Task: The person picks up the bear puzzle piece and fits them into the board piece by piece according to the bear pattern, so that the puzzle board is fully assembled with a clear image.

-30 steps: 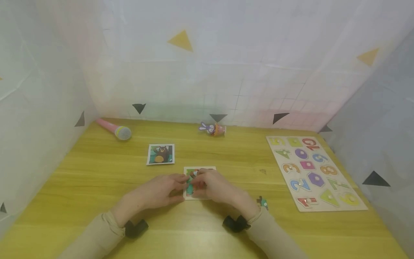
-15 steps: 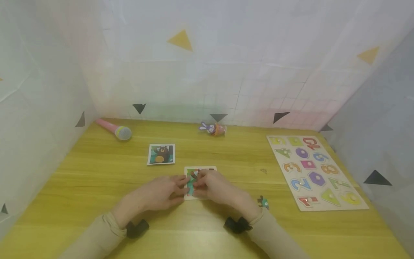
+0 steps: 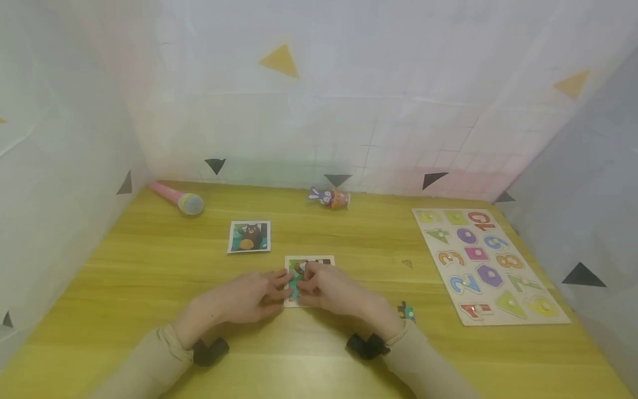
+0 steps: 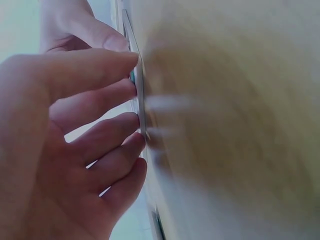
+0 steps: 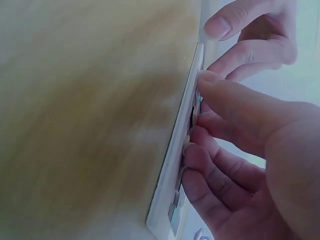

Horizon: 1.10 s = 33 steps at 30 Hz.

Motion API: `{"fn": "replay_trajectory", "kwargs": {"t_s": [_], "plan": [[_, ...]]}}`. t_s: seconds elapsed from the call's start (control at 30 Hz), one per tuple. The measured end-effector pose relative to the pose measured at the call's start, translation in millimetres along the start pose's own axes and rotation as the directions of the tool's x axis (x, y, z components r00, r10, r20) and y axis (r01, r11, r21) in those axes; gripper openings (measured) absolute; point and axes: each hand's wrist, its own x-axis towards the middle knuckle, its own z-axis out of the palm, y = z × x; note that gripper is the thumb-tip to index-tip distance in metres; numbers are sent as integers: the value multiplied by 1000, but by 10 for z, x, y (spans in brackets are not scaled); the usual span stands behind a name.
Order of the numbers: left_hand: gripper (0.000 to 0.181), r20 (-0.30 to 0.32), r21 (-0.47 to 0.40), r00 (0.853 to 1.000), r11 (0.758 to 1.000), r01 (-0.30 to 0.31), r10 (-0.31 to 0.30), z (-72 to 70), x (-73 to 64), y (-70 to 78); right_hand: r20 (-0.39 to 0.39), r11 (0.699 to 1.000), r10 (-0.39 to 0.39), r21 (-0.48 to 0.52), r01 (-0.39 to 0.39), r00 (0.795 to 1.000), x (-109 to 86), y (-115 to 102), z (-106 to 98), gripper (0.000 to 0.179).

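A small white-rimmed picture puzzle board [image 3: 309,257] lies on the table between both hands, its picture partly covered. My left hand [image 3: 245,296] touches the board's left side with extended fingertips; the left wrist view has them along its edge. My right hand [image 3: 335,288] bends over the board's right half. In the right wrist view its thumb and fingers close about a thin puzzle piece [image 5: 195,114] at the board's face; most of the piece is hidden. One loose teal-and-brown puzzle piece [image 3: 407,312] lies beside the right forearm.
A bear picture card [image 3: 249,237] lies behind the board. Further back are a pink toy microphone [image 3: 174,197] and a purple rabbit figure [image 3: 330,198]. A wooden number puzzle [image 3: 482,296] lies at the right. Pale sheeted walls enclose the table.
Both hands stay at the board with hardly any movement. The whole head view has shifted very slightly.
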Motion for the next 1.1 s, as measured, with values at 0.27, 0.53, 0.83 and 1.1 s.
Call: {"fn": "replay_trajectory", "kwargs": {"t_s": [0.27, 0.53, 0.83, 1.1], "plan": [[35, -6, 56, 1000, 998, 8, -8, -1, -9, 21, -1, 1000, -3, -9, 3, 1000, 32, 8, 8, 21], [36, 6, 38, 1000, 999, -7, 6, -7, -3, 3, -2, 999, 14, 30, -14, 1000, 20, -11, -4, 22], [34, -21, 99, 1000, 995, -3, 5, 0, 8, 22, -71, 998, 14, 64, -9, 997, -19, 9, 3, 22], [25, -89, 142, 994, 989, -46, 59, 32, 69, 30, -42, 991, 78, 116, -73, 996, -135, 44, -73, 19]]}}
